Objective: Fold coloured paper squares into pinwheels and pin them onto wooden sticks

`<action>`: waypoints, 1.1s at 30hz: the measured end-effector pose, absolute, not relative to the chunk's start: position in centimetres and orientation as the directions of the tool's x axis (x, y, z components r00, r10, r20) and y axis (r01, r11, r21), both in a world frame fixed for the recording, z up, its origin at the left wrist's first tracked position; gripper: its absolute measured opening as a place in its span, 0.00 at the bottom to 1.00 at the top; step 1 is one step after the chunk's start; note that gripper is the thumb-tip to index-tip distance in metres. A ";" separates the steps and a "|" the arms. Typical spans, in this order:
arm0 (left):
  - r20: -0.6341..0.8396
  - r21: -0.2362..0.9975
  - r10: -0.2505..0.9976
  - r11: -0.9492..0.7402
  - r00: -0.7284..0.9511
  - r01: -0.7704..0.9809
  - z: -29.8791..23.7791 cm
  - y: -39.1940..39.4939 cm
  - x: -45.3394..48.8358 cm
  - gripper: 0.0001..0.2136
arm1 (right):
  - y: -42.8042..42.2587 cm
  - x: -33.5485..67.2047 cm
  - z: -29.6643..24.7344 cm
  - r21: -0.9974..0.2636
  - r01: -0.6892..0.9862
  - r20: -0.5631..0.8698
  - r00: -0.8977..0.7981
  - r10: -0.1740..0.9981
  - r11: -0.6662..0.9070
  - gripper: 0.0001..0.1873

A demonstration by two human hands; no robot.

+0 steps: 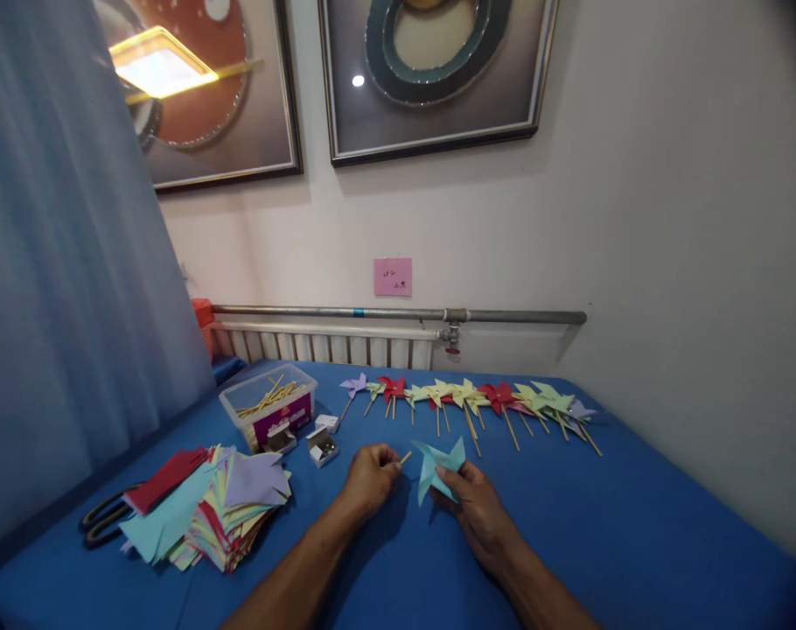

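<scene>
Between the fingers of my left hand is a thin wooden stick, its tip pointing right. My right hand pinches a light blue paper pinwheel by its lower right side, thumb on the front. The stick's tip and the pinwheel are a small gap apart. Both hands are held over the blue-covered table. Left of my left hand lies an opened small box with tiny shiny pieces inside. What lies under my left fingers is hidden.
A row of pinwheels on sticks lies at the back. On the left are a clear tub of sticks, small boxes, stacked colored paper and dark-handled scissors. A radiator stands behind the table.
</scene>
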State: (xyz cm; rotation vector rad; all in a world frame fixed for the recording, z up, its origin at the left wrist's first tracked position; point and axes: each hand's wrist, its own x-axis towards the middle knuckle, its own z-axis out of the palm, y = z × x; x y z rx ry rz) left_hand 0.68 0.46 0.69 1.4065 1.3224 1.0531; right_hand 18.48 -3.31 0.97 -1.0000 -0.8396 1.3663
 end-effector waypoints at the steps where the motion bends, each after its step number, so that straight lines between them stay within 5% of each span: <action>1: -0.028 0.975 0.997 0.011 0.075 0.222 0.7 0.3 1.0 0.05 | -3.3 18.4 0.8 -0.927 -0.370 -0.082 0.040 0.996 -0.061 0.19; 10: -0.104 0.991 0.958 0.077 0.266 0.111 0.7 -1.2 2.7 0.09 | -2.3 18.0 -1.6 -0.933 -0.355 -0.087 0.054 0.995 -0.062 0.22; 33: -0.110 0.975 0.956 0.051 0.272 0.216 1.3 -1.6 2.1 0.07 | -1.5 17.9 -2.7 -0.960 -0.278 -0.050 0.060 0.997 -0.032 0.22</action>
